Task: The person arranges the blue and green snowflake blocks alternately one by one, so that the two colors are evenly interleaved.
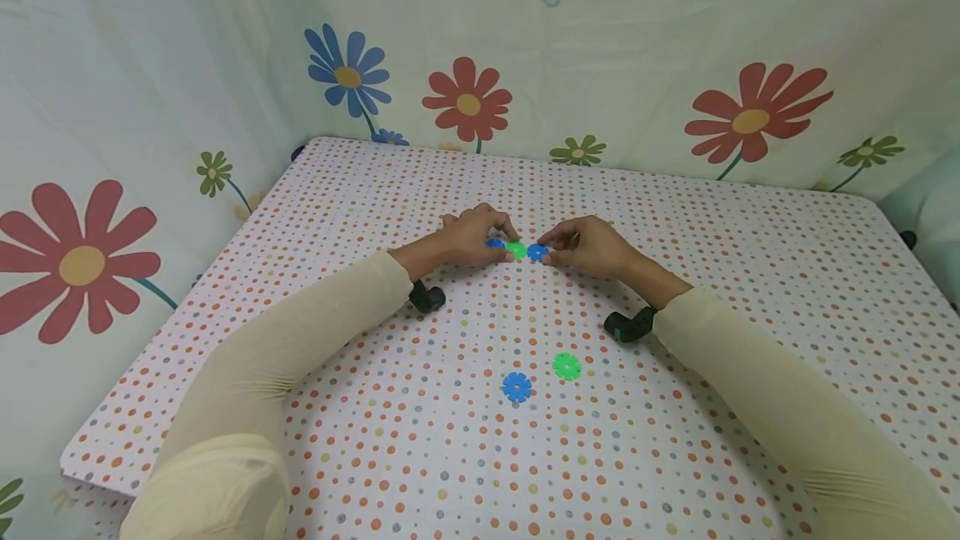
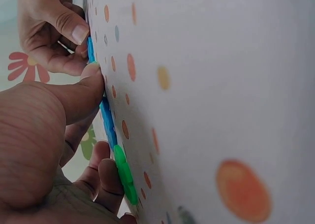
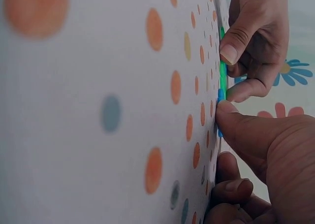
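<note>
Flat notched plastic discs lie in a row on the table. My left hand [image 1: 476,238] pinches a green disc [image 1: 516,251] between thumb and forefinger. A blue disc [image 1: 496,243] sits partly hidden under that hand; in the left wrist view another green disc [image 2: 124,175] lies beyond it, by the curled fingers. From the other side my right hand [image 1: 592,247] pinches the blue disc [image 1: 537,252] at the row's right end. This blue disc meets the green one edge to edge; whether their notches are interlocked I cannot tell.
Closer to me lie a loose blue disc [image 1: 517,387] and a loose green disc [image 1: 567,367], apart from each other. The table [image 1: 420,457] wears a white dotted cover. A flower-printed curtain [image 1: 630,48] hangs behind it. Black camera mounts [image 1: 630,325] stick out at both wrists.
</note>
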Tool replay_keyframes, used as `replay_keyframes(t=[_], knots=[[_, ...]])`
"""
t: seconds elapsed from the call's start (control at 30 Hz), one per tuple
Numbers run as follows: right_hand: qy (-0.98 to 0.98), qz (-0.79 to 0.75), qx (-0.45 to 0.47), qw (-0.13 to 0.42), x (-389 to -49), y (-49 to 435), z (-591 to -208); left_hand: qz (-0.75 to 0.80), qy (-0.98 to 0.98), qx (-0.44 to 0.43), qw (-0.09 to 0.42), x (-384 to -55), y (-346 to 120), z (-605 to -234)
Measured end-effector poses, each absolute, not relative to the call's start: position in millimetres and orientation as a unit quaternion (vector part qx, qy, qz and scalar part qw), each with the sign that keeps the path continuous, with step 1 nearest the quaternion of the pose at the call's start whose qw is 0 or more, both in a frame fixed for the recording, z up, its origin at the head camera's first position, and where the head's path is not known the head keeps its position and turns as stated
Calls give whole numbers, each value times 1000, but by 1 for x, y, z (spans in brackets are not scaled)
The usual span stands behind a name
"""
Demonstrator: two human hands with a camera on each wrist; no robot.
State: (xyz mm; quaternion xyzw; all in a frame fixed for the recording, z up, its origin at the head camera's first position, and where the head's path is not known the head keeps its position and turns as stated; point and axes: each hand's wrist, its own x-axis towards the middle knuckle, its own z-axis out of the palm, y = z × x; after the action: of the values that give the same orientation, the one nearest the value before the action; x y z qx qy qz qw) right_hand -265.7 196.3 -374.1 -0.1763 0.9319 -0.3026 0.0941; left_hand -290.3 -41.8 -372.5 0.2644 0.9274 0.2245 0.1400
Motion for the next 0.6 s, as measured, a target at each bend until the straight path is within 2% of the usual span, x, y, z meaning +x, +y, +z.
replay_keyframes(t=[0.33, 0.6], knots=[[932, -300, -178, 95, -264, 195, -374, 220, 929, 262, 141, -291, -42, -373], [929, -299, -182, 118, -261, 196, -368, 214, 932, 255, 142, -290, -41, -372]])
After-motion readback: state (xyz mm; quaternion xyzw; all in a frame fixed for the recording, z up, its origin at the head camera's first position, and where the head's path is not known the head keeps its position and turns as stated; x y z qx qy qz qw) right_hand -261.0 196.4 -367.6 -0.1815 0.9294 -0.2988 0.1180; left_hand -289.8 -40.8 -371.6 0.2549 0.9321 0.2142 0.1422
